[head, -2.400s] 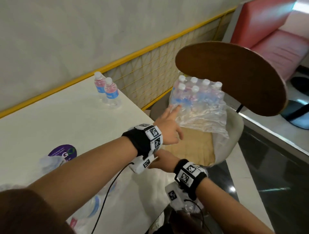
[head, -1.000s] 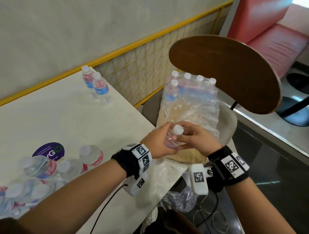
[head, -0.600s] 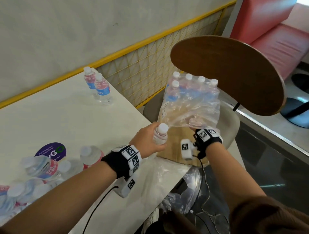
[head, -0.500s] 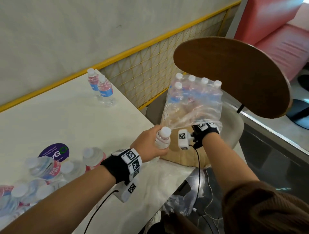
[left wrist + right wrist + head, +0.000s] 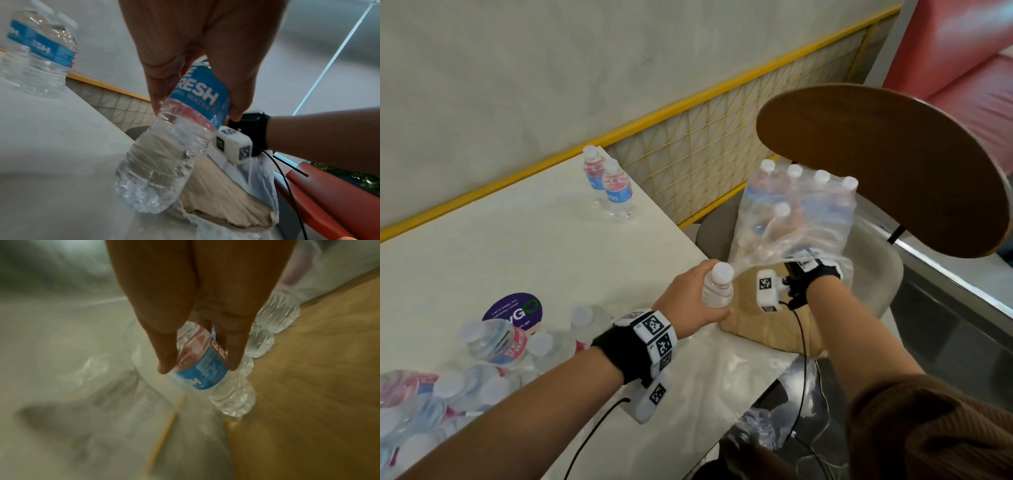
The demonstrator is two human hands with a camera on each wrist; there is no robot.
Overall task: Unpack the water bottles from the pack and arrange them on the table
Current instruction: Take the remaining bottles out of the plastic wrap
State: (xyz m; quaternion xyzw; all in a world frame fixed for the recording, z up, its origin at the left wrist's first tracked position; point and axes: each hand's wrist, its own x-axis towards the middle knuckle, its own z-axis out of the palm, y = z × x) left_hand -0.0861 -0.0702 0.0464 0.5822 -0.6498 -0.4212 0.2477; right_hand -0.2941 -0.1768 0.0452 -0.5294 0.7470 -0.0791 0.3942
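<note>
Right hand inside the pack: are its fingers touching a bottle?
Touching. In the right wrist view the right hand's fingers lie on either side of a bottle, pressed against its label.

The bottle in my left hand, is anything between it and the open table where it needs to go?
Nothing visible. The left hand holds the bottle above the table edge; bare tabletop lies beside it.
</note>
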